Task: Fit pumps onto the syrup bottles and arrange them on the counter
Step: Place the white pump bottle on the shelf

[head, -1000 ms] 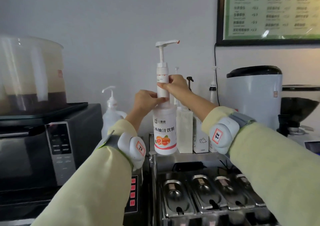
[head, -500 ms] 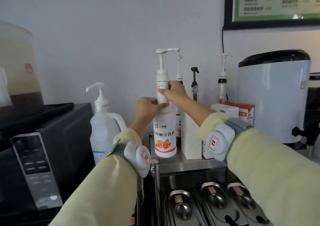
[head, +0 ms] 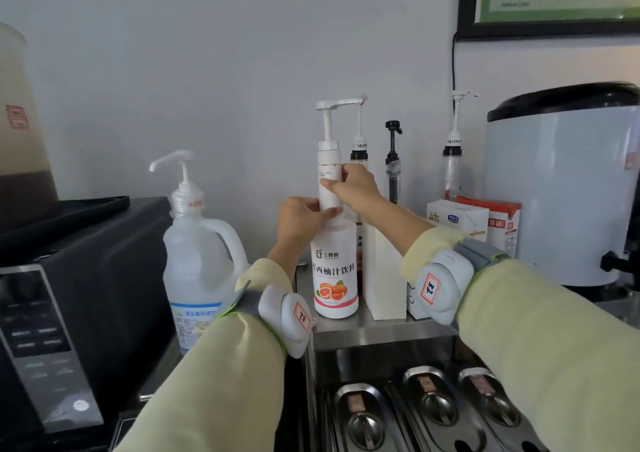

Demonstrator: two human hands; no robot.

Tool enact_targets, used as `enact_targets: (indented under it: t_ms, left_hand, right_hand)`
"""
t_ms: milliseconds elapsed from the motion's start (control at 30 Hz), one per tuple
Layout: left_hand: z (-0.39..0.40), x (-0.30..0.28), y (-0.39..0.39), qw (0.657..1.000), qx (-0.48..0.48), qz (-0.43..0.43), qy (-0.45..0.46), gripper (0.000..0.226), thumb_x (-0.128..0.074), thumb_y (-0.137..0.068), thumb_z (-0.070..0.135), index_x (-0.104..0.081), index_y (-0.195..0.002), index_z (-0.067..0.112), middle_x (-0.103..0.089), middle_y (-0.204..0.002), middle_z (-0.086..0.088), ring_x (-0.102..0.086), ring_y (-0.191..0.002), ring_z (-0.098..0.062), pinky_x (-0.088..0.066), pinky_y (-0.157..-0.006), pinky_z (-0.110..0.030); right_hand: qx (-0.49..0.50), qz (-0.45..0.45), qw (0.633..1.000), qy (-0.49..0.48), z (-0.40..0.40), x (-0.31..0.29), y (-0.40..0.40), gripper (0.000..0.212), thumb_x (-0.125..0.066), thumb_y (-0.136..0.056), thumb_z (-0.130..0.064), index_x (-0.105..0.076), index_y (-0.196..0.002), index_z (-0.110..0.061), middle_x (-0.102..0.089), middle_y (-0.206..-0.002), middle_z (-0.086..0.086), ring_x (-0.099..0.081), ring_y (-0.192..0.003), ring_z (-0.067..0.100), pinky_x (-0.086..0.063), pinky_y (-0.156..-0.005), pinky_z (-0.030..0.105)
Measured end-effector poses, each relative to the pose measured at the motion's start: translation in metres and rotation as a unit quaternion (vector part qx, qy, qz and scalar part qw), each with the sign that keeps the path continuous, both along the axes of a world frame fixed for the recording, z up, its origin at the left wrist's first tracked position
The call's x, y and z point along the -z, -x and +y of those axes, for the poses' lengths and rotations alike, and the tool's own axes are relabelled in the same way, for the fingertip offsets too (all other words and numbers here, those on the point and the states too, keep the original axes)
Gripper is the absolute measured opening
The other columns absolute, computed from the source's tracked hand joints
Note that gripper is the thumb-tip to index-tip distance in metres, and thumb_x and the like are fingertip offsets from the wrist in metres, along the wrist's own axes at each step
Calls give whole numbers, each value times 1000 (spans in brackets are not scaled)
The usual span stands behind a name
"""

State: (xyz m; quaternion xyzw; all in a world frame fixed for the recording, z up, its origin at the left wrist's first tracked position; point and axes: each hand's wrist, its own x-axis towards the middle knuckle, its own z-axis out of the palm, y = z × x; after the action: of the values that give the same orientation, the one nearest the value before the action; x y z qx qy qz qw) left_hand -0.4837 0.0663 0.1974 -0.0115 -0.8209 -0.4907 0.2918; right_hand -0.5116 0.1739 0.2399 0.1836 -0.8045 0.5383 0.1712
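Note:
A white grapefruit syrup bottle (head: 335, 271) stands upright on the steel counter shelf (head: 381, 330). A tall white pump (head: 329, 147) sits in its neck, spout pointing right. My left hand (head: 301, 223) grips the bottle's neck at the base of the pump. My right hand (head: 353, 188) is closed around the pump's white collar just above. Behind stand three more pump bottles: one with a white pump (head: 359, 143), a black pump (head: 393, 161) and a white-pumped clear bottle (head: 453, 161).
A clear jug with a pump (head: 197, 264) stands left of the bottle, beside a black oven (head: 69, 306). White and red cartons (head: 485, 223) and a tall white box (head: 382, 271) sit at right. A white insulated barrel (head: 561, 188) is far right. Lidded steel wells (head: 429, 406) lie below.
The view has dipped and drawn closer to the counter. Both hands stay on the pump and the bottle's neck; my right hand's grip has shifted slightly on the collar.

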Motion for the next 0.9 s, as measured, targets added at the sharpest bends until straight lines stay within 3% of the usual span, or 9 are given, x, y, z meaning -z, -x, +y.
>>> enact_targets:
  t_ms: [167,400,567,600,667,733,833,900]
  left_hand:
    - [1,3,9,1000,1,-11,-1,24,-79,-71,30,-76,-87,13,-69,-74,2,-65,-73,-14,-55,-75,-33]
    - [10,4,14,1000,-11,-28,5,25,-78,-71,31,-75,-87,12,-67,-75,0,-61,-71,-15,-55,-75,-33]
    - [8,-2,9,997,0,-62,38,27,-75,-75,36,-69,-93,17,-64,-83,3,-60,-81,-14,-44,-64,-16]
    - [8,-2,8,996,1,-73,45,39,-74,-75,39,-68,-103,14,-65,-91,1,-60,-86,-15,-44,-66,-16]
    - [4,-4,4,995,-10,-96,40,69,-73,-74,46,-54,-130,11,-62,-119,-5,-58,-109,-19,-46,-84,-24]
    - [-2,-8,-5,995,-28,-97,23,83,-72,-73,50,-41,-140,11,-52,-137,-7,-51,-124,-22,-41,-99,-31]
    - [-13,-19,-23,997,-32,-66,-14,81,-71,-74,50,-43,-138,11,-55,-135,-6,-52,-123,-21,-39,-101,-31]
    - [-20,-26,-38,998,-22,-50,-38,74,-70,-75,50,-48,-135,12,-58,-131,-4,-55,-120,-20,-41,-102,-30]
  right_hand:
    - [2,-14,1000,-16,4,0,8,29,-65,-85,-25,-62,-108,-8,-66,-111,7,-58,-98,21,-42,-80,28]
    - [-3,-37,999,-21,13,-1,17,33,-69,-80,-27,-65,-108,-9,-67,-112,11,-61,-107,26,-47,-96,41]
    - [-16,-26,999,-34,17,-3,12,33,-68,-82,-30,-66,-105,-7,-68,-109,11,-61,-104,26,-47,-95,42]
    - [-11,-16,999,-38,18,-4,11,36,-68,-81,-32,-65,-105,-5,-68,-108,11,-62,-104,27,-48,-95,42]
    - [6,-3,999,-43,23,-7,8,45,-69,-80,-36,-62,-111,-4,-67,-112,9,-61,-107,26,-47,-94,40]
    - [25,8,999,-18,29,-10,0,50,-71,-80,-34,-57,-119,-6,-63,-118,8,-58,-111,24,-46,-95,35]
    - [52,68,995,50,40,-19,-13,40,-73,-79,-24,-59,-111,-5,-66,-108,11,-60,-102,20,-46,-90,29]
    - [18,85,993,79,44,-27,-26,37,-73,-79,-24,-60,-109,-7,-65,-99,6,-60,-93,16,-46,-82,23]
